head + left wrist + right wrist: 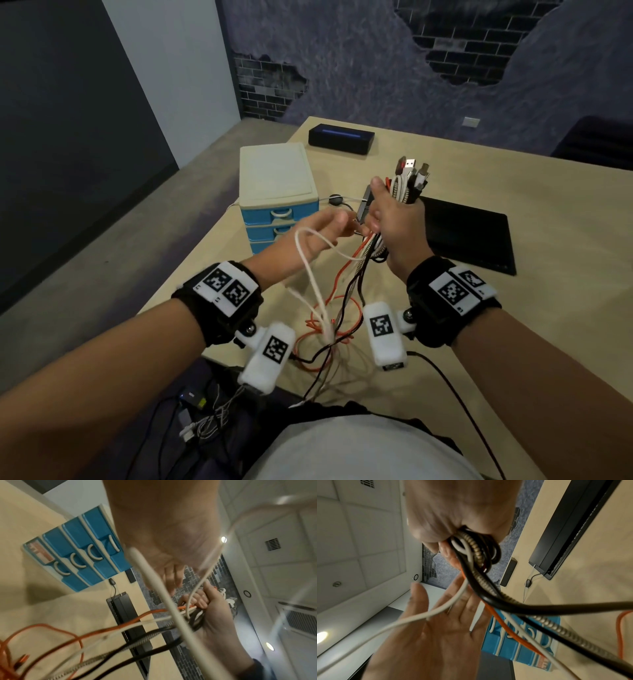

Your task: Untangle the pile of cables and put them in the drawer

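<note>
My right hand grips a bundle of cables upright above the table, USB plugs sticking out of the top of the fist. Orange, black, white and metal-braided strands hang from it into a loose tangle at the table's near edge. My left hand is just left of the fist, palm up with straight fingers, and a white cable is draped over it in a loop. The right wrist view shows that flat palm crossed by the white cable. The drawer unit stands behind my left hand, its blue drawers closed.
A black box sits at the table's far edge and a flat black pad lies right of my hands. A small black device with its own lead is beside the drawers. More wires and a gadget lie on my lap.
</note>
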